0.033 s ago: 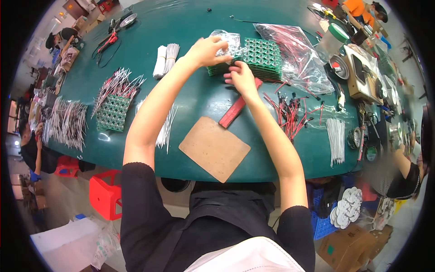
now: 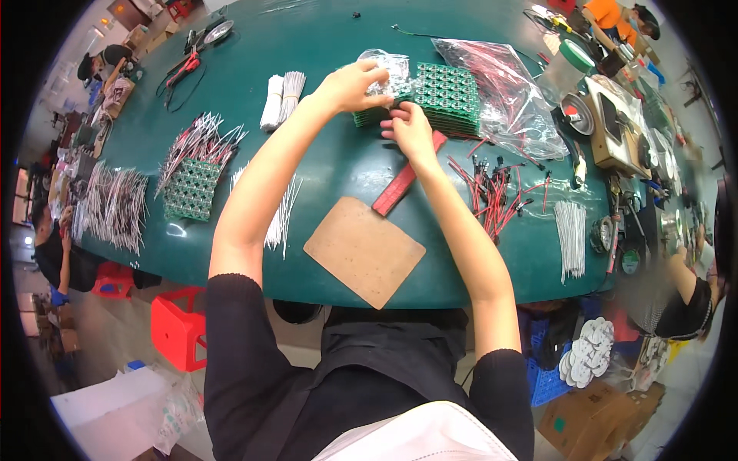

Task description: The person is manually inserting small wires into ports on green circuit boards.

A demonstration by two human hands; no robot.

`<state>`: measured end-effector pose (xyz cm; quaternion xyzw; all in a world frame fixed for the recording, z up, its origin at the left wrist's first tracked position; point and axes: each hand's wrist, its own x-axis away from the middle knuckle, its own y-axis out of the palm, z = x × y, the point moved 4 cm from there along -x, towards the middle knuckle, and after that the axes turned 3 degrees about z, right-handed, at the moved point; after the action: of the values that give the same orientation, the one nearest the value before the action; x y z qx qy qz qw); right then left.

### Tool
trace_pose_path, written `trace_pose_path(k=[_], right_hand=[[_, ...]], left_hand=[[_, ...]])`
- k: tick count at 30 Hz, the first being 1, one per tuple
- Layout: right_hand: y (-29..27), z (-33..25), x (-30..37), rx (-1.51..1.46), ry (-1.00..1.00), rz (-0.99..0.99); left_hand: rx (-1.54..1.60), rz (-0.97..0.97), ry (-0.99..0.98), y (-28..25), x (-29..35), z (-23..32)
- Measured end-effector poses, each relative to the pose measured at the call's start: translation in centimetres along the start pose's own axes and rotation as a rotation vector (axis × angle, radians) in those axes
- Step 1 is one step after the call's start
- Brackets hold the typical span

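Two stacks of green circuit boards stand side by side at the far middle of the table. Over the left stack (image 2: pixel 370 117) lies a crumpled clear plastic bag (image 2: pixel 397 71). My left hand (image 2: pixel 352 86) is closed over this stack's left side, its fingers bent beside the bag and its thumb toward the near edge. My right hand (image 2: pixel 409 131) is at the near corner, thumb and forefinger drawn together, the other fingers curled loosely. Whatever lies between those fingertips is too small to make out. The right stack (image 2: pixel 446 88) shows its component-covered top, untouched.
A red bar (image 2: pixel 403 187) lies below my right hand, near a brown board (image 2: pixel 365 252). Red-wire leads (image 2: pixel 492 192) and white wire bundles (image 2: pixel 570 238) are to the right. Wires with another green board panel (image 2: pixel 191 190) lie left. A bag of red wires (image 2: pixel 503 96) sits beyond.
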<state>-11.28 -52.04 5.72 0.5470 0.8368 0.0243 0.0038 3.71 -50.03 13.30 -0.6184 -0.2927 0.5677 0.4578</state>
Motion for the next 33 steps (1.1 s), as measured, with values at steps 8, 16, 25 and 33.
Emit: trace_pose_path(k=[8,16,25,33], right_hand=[[1.6,0.9,1.2,-0.080,0.050,0.052],[2.6,1.8,-0.6,-0.266,0.074,0.156],[2.9,2.6,0.2,-0.024,-0.145,0.139],[1.9,1.5,0.0,0.258,-0.201,0.123]], left_hand=[[0.135,-0.030,0.012,-0.1,0.3,-0.4],[0.146,-0.032,0.039,-0.6,0.4,-0.9],[0.152,0.001,0.072,0.4,1.9,-1.4],[-0.016,-0.081,-0.015,0.8,1.2,-0.1]])
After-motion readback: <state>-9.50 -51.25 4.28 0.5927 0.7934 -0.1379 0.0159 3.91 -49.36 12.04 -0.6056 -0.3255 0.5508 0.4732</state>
